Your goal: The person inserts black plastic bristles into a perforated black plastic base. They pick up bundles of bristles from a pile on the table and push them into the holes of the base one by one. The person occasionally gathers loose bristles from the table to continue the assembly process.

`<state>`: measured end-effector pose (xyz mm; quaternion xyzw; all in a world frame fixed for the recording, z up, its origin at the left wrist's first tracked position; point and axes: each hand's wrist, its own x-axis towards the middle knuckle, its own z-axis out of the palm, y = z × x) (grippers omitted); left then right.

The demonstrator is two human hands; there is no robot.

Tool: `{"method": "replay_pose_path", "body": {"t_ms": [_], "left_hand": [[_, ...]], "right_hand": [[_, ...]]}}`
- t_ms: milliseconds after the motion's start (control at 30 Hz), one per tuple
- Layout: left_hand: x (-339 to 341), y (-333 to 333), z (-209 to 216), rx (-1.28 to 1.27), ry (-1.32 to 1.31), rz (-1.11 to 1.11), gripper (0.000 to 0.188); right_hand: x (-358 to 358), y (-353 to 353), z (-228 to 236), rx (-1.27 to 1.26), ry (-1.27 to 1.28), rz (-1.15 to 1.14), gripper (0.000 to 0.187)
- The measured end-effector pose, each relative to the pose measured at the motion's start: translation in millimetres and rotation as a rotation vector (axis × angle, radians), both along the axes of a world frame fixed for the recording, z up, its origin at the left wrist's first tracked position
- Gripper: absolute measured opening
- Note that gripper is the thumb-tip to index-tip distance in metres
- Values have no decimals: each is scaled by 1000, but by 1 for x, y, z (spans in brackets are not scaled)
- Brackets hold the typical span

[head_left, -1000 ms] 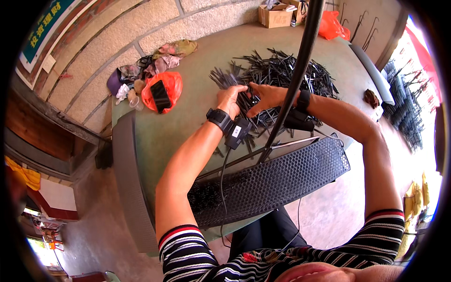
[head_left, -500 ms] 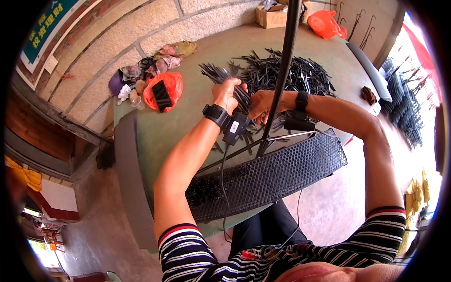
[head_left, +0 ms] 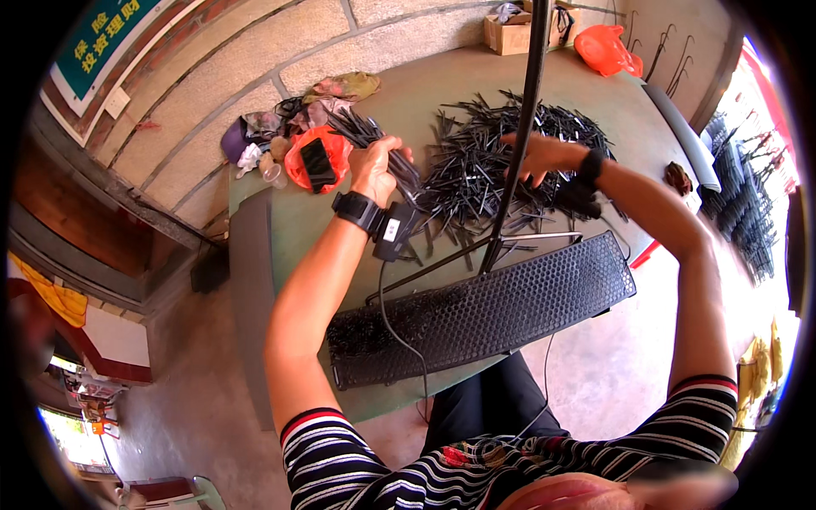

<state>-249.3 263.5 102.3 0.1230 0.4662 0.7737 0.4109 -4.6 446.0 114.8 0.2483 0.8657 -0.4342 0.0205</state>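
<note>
A bundle of thin black plastic strips point(head_left: 405, 173) is gripped in my left hand point(head_left: 374, 168), its ends sticking out above and below the fist. Over the right part of a heap of loose black strips point(head_left: 476, 183) hovers my right hand point(head_left: 548, 156), fingers apart and pointing down and left; whether the fingertips touch the strips I cannot make out. A black upright pole point(head_left: 524, 119) passes in front of that hand's fingers. Nearer to me, a long black honeycomb-mesh panel point(head_left: 527, 297) lies along the table's front, with short black pieces filling its left part.
On the green table point(head_left: 416, 81), a phone point(head_left: 319, 165) rests on a red plastic bag point(head_left: 342, 151) beside crumpled cloths point(head_left: 340, 87). A cardboard box point(head_left: 506, 36) and another red bag point(head_left: 605, 49) stand far back. Black cables point(head_left: 393, 319) hang from my wrist devices.
My left hand has moved left with the bundle of strips. My right hand has left the bundle and gone right, over the heap.
</note>
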Motion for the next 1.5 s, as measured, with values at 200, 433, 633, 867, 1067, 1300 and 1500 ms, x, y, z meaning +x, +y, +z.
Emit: {"method": "replay_pose_path", "body": {"t_ms": [200, 433, 633, 867, 1067, 1300, 1500], "left_hand": [[8, -108, 28, -18, 75, 39, 13], [47, -261, 19, -111, 89, 121, 32], [79, -343, -45, -80, 228, 392, 32], [115, -381, -122, -288, 486, 676, 15], [110, -386, -183, 180, 295, 688, 16], [119, -381, -212, -210, 766, 737, 35], [124, -387, -212, -236, 785, 737, 44]], "right_hand": [[95, -55, 92, 594, 328, -95, 42], [208, -249, 84, -66, 162, 5, 19], [118, -373, -3, -72, 460, 285, 50], [-7, -474, -65, -85, 722, 228, 86], [-81, -495, -100, -110, 650, 96, 118], [-106, -495, -135, -294, 608, 157, 69], [-110, -499, -149, -370, 792, 152, 29]]}}
